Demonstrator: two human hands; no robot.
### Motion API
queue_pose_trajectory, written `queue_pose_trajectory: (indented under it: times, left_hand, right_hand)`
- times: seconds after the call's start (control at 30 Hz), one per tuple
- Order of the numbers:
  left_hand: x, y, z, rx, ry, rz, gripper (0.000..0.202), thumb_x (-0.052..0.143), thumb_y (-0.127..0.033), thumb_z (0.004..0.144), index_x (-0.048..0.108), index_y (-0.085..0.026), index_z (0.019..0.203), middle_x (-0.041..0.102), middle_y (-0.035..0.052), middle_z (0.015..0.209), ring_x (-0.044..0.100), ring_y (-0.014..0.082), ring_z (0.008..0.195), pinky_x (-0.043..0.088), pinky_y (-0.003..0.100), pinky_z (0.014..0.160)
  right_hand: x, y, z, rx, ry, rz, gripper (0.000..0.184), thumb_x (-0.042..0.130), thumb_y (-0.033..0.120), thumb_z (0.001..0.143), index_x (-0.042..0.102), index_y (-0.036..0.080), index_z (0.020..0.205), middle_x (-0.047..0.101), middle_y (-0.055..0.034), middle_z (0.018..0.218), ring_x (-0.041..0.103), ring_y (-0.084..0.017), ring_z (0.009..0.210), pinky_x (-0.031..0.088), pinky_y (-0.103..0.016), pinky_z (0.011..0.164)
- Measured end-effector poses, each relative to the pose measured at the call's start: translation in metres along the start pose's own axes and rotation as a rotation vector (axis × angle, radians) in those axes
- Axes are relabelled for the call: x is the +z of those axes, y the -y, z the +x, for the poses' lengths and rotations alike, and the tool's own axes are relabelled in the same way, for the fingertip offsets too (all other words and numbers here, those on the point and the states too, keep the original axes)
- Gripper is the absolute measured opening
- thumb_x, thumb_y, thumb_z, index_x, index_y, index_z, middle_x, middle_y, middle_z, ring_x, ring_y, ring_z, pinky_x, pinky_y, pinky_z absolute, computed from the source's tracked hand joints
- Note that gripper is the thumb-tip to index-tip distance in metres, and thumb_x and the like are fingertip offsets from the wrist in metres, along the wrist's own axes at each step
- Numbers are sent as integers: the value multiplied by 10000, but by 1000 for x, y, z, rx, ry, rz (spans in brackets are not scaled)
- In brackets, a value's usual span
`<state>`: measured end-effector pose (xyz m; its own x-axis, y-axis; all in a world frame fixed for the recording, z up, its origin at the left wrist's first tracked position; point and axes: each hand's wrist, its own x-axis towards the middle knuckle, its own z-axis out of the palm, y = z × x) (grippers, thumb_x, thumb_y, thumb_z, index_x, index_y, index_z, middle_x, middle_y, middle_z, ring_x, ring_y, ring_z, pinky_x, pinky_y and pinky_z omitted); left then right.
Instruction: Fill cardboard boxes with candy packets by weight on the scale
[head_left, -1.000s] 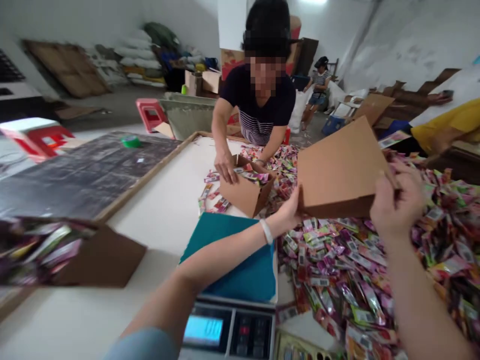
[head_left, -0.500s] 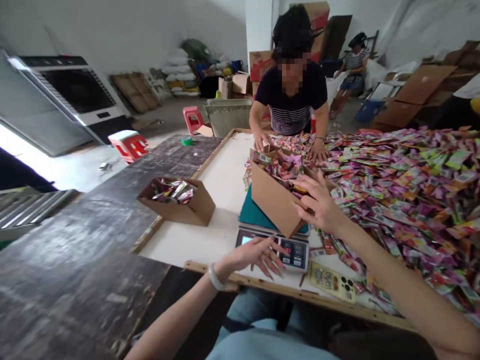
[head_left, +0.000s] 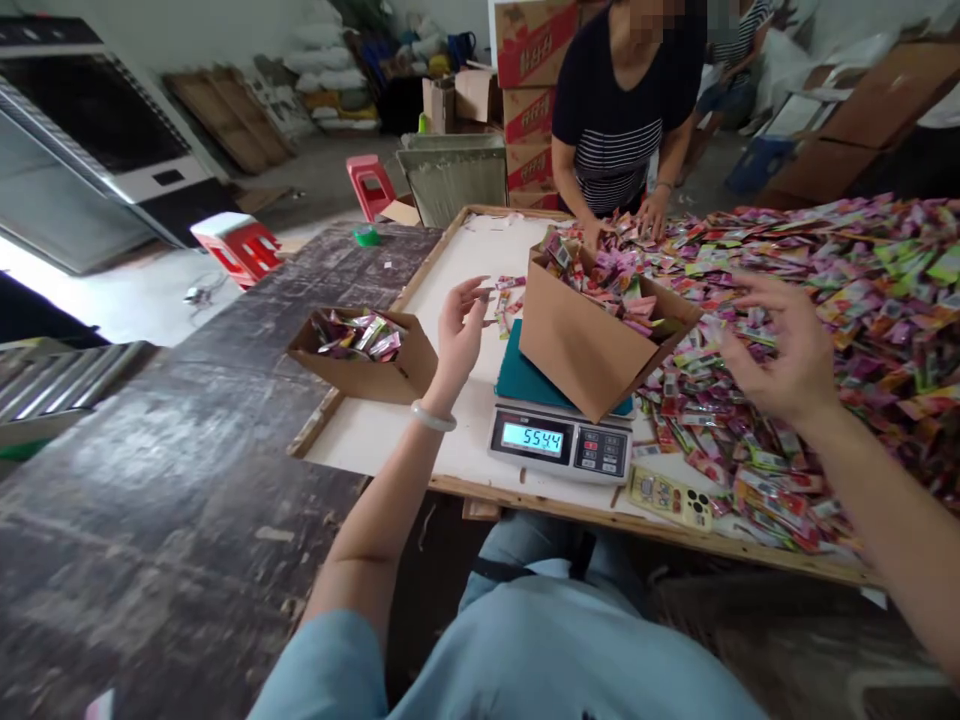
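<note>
A cardboard box full of small colourful packets stands turned cornerwise on the teal plate of a digital scale. The scale's lit display appears to read 554.4. My left hand is raised left of this box, fingers apart and holding nothing, with a white bangle at the wrist. To the box's right, my right hand hovers over the packet heap, thumb and fingers spread, with no held packet visible. A second, smaller box of packets sits to the left, close to my left hand.
A yellow patterned phone lies right of the scale by the wooden-edged white board. Across the table, a co-worker has both hands at the packets. A dark table extends left, with green tape on it.
My left hand has moved up and left from the scale's keys, uncovering the display. My right hand has left the box and moved right. The view has tilted downward.
</note>
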<state>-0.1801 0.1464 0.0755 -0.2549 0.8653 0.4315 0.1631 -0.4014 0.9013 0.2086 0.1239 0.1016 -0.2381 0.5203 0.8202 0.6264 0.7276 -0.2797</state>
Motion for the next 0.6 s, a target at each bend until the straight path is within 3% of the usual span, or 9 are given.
queue_pose_trajectory:
  times: [0.13, 0.23, 0.3, 0.37, 0.5, 0.6]
  left_hand:
    - [12, 13, 17, 60, 42, 42, 420, 635, -499, 983, 621, -224, 1300, 690, 129, 1379, 678, 228, 1250, 615, 324, 962]
    - [23, 15, 30, 135, 80, 62, 458, 584, -560, 1017, 596, -237, 1341, 637, 148, 1481, 623, 256, 1363, 554, 399, 1101]
    - [30, 16, 39, 177, 111, 76, 520, 586, -611, 1009, 585, -230, 1364, 609, 166, 1513, 589, 277, 1416, 496, 439, 1176]
    - [35, 18, 46, 193, 128, 95, 572, 596, -651, 994, 579, -231, 1381, 601, 172, 1516, 575, 291, 1434, 459, 455, 1214]
    - [40, 20, 51, 212, 123, 109, 609, 574, -689, 988, 573, -252, 1413, 575, 162, 1541, 546, 303, 1459, 486, 463, 1192]
    - [41, 19, 50, 213, 95, 107, 608, 588, -684, 981, 594, -252, 1409, 591, 164, 1522, 562, 304, 1434, 527, 456, 1157]
  right_hand:
    - [-5, -14, 24, 88, 74, 94, 496, 766, 418, 885, 590, 236, 1312, 651, -140, 1391, 666, -247, 1311, 585, -444, 1121]
    - [7, -17, 63, 101, 304, 155, 683, 828, 502, 839, 557, 234, 1405, 692, -103, 1294, 747, -181, 1050, 656, -336, 945]
    - [24, -14, 92, 13, 514, 127, 734, 844, 570, 812, 587, 242, 1417, 694, -85, 1306, 741, -208, 1078, 653, -391, 982]
    - [43, -10, 117, -89, 624, 83, 726, 849, 600, 798, 636, 253, 1399, 677, -68, 1361, 696, -269, 1229, 593, -498, 1113]
    - [63, -19, 147, -166, 673, 128, 759, 860, 675, 740, 691, 253, 1347, 681, -38, 1351, 683, -270, 1264, 576, -500, 1146]
    - [49, -58, 142, -84, 629, 129, 628, 744, 676, 857, 710, 201, 1265, 692, -36, 1311, 703, -210, 1200, 595, -459, 1098]
